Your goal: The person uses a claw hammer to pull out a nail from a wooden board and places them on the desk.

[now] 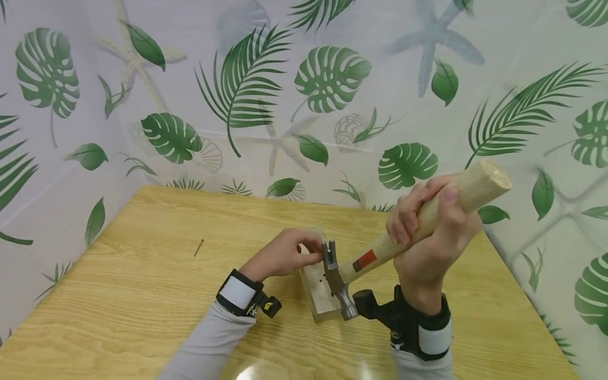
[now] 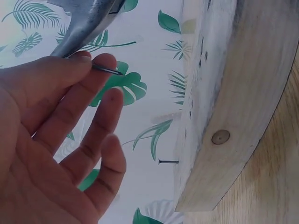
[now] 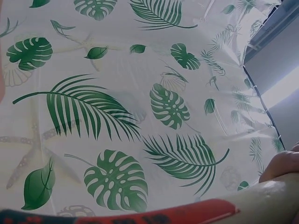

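My left hand [image 1: 291, 252] is over the far part of a pale wooden block [image 1: 319, 295]. In the left wrist view, its thumb and index finger pinch a nail [image 2: 107, 69] whose pointed end sticks out; the other fingers are spread. My right hand [image 1: 429, 237] grips the thick wooden handle of a claw hammer [image 1: 338, 282], raised at a slant. The hammer's claw is right at the left fingertips, while its striking face points down over the block's near end. Another nail [image 2: 168, 162] stands partly out of the block's face, which has several dark holes.
A loose nail [image 1: 198, 247] lies on the wood-grain table [image 1: 157, 295], left of the left hand. Behind the table hangs a white sheet [image 1: 266, 174] printed with leaves and starfish. A camera is strapped to each wrist.
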The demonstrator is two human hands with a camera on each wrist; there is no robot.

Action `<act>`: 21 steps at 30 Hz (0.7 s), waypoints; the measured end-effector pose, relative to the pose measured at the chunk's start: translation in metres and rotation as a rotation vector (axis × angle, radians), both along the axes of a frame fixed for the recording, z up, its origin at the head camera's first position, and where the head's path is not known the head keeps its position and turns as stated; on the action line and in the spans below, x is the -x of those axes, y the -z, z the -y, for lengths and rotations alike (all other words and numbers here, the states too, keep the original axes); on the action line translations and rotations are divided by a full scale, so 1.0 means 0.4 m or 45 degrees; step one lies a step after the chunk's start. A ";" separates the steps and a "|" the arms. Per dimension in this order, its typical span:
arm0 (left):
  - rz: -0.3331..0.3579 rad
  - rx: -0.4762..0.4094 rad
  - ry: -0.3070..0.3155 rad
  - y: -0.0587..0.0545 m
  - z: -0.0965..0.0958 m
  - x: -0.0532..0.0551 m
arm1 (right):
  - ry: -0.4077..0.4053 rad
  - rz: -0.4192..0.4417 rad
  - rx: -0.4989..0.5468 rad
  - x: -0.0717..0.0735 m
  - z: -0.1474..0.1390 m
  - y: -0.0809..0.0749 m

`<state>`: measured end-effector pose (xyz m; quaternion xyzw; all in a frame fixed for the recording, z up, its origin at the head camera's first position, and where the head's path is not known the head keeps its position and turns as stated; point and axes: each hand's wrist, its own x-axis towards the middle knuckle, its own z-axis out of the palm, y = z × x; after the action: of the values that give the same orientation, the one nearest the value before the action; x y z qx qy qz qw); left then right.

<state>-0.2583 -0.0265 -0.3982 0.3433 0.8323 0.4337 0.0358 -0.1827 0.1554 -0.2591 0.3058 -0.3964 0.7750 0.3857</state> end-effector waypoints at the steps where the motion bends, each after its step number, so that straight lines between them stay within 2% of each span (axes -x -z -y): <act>1: -0.003 -0.018 -0.020 0.000 0.000 0.000 | -0.002 0.001 -0.007 0.000 -0.001 0.001; 6: -0.036 -0.108 -0.153 -0.006 0.010 0.009 | -0.016 0.003 -0.022 0.000 -0.006 0.002; 10: -0.035 -0.114 -0.311 -0.018 0.061 0.028 | -0.008 0.023 -0.014 0.001 -0.004 -0.002; 12: 0.005 -0.090 -0.424 -0.022 0.103 0.038 | -0.007 0.036 -0.012 0.001 -0.004 -0.002; 15: 0.065 -0.002 -0.641 -0.019 0.188 0.046 | -0.019 0.047 -0.022 0.002 -0.001 0.002; 19: 0.124 0.178 -0.948 0.004 0.305 0.046 | -0.029 0.062 -0.037 0.005 0.004 0.010; 21: 0.181 0.252 -1.042 0.021 0.350 0.041 | -0.028 0.072 -0.042 0.006 0.006 0.015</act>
<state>-0.2747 -0.1666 -0.4065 -0.0510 0.9331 0.3526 -0.0492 -0.1849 0.1531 -0.2653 0.2945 -0.4165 0.7808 0.3606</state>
